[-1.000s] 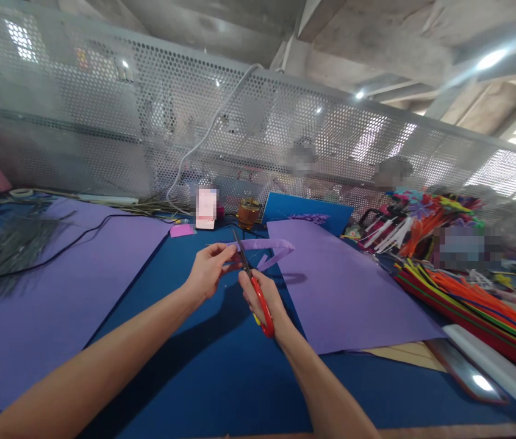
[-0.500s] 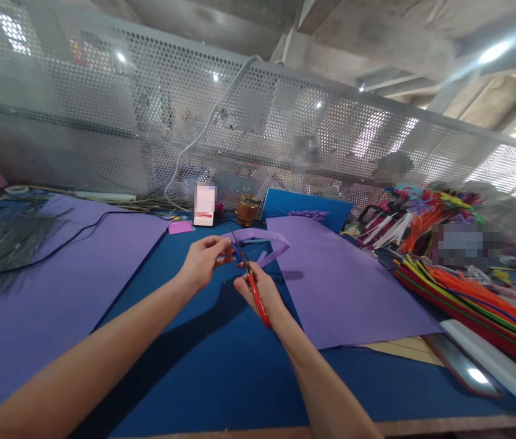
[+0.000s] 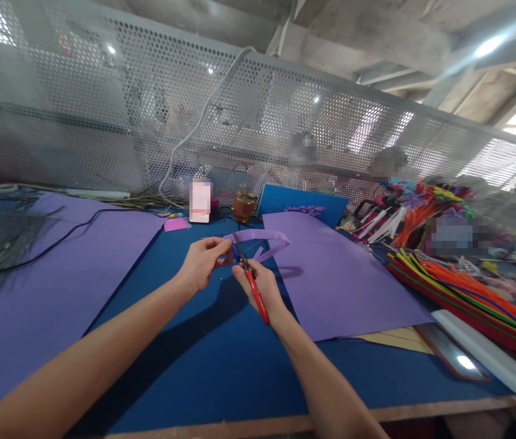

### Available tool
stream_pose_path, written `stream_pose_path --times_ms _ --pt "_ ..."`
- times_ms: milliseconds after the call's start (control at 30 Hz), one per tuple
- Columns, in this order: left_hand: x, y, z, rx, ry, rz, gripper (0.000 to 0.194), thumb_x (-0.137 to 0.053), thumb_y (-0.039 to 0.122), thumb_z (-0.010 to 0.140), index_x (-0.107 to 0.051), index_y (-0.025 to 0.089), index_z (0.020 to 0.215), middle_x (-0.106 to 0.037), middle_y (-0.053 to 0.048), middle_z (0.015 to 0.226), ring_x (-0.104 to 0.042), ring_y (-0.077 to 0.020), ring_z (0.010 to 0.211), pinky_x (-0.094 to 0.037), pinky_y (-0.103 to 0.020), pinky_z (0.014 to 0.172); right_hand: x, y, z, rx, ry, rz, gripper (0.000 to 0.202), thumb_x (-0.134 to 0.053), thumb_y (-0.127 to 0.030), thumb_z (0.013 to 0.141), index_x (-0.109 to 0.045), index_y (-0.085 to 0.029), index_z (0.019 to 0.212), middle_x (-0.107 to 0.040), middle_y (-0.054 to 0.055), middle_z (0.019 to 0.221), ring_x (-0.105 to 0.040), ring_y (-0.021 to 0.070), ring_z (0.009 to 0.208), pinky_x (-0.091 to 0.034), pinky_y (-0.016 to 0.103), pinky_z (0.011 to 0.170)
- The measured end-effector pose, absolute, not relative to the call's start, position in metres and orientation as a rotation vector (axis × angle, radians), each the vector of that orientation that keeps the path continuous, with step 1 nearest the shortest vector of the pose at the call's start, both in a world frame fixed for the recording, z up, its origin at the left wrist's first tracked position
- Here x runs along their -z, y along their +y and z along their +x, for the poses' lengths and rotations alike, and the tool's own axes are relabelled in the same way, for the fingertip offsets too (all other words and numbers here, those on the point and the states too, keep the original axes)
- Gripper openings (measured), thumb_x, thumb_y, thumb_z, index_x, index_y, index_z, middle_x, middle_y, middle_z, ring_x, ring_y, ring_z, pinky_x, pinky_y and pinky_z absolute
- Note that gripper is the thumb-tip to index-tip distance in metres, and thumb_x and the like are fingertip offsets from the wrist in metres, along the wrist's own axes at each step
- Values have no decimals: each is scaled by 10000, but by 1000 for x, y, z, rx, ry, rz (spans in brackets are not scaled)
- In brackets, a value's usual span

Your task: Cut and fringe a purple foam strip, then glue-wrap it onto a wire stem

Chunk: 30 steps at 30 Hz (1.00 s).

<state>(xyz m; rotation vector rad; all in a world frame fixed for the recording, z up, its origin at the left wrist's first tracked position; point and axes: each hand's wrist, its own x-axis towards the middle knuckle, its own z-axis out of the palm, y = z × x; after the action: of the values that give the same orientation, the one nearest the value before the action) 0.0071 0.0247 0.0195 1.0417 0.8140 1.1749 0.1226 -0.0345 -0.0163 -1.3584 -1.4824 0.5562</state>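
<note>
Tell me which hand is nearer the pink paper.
Left. The left hand, holding the purple strip, is in front of the pink paper and slightly right; the right hand, gripping red-handled scissors, is farther right.

We face table (image 3: 221, 372), mesh (image 3: 102, 91) behind it. To our left, left sheet (image 3: 84, 268), bristles (image 3: 6, 244) and cable (image 3: 96, 218) on it. To our right, right sheet (image 3: 340, 280), card (image 3: 397, 338) partly under near edge, board (image 3: 315, 200) behind, stems (image 3: 468, 292) farther right. At far side, between sheets: phone (image 3: 200, 204), jar (image 3: 243, 206) right of it.
</note>
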Motion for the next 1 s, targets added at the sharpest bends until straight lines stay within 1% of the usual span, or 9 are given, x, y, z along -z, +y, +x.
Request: stream_pose_path --times_ms 133,233,367,600,767,1000 --pt "-21 25 6 -1159 812 1067 229 -740 284 501 -580 122 528 -566 -10 557 -518 -101 548 -465 -245 514 14 -35 121 -660 -1430 -1331 322 -491 -465 743 -488 -157 649 -386 -34 527 -315 82 478 -261 220 442" --pt "-21 25 5 -1167 800 1050 239 -743 279 496 -565 129 551 -568 -5 562 -529 -108 558 -472 -261 529 13 -35 120 -728 -1399 -1317 338 -474 -480 748 -461 -163 630 -368 -37 519 -298 77 458 -241 221 415" --pt "-22 26 4 -1165 794 1024 219 -728 263 521 -562 127 567 -586 -14 566 -562 -120 563 -483 -282 568 15 -35 119 -787 -1368 -1295 337 -523 -477 732 -423 -178 613 -350 -49 506 -288 66 429 -224 217 391" --pt "-22 27 5 -1170 765 1008 182 -710 223 554 -561 120 553 -578 -5 545 -560 -109 544 -500 -292 595 17 -34 119 -880 -1312 -1271 356 -546 -481 733 -381 -194 603 -301 -74 458 -256 52 378 -191 210 360" --pt "-23 26 5 -1164 766 992 166 -703 198 567 -555 123 556 -591 -13 553 -575 -117 556 -493 -277 578 22 -32 119 -939 -1296 -1266 344 -541 -499 736 -414 -193 643 -310 -82 438 -259 49 351 -190 209 347" --pt "-21 28 4 -1162 763 998 163 -695 195 572 -549 128 546 -613 -30 582 -593 -134 579 -493 -286 577 23 -33 118 -986 -1273 -1254 360 -496 -535 751 -432 -190 671 -282 -97 416 -244 46 327 -184 208 329"
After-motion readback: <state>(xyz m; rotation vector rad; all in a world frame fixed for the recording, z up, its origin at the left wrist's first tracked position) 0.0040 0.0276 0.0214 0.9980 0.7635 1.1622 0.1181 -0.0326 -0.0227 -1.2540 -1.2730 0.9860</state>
